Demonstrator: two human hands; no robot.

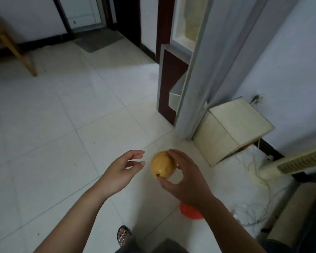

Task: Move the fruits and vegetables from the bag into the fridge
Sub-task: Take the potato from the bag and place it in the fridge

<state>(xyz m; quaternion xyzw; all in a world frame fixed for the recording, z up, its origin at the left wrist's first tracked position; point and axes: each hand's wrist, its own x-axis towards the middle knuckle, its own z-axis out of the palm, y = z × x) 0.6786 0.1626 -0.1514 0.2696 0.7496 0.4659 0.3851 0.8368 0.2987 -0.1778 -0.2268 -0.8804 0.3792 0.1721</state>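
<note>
Resting between the thumb and curled fingers of the right hand (187,179), a round yellow-orange fruit (162,166) is held in the air above the white tiled floor (66,125). Just beside it, the left hand (123,169) is empty, palm turned toward the fruit, fingers loosely spread and slightly bent, not touching it. Below the right wrist an orange object (190,213) lies on the floor. Beyond the hands stands the fridge (193,57), its door (170,84) swung open, with a cream box (232,130) near its base.
</note>
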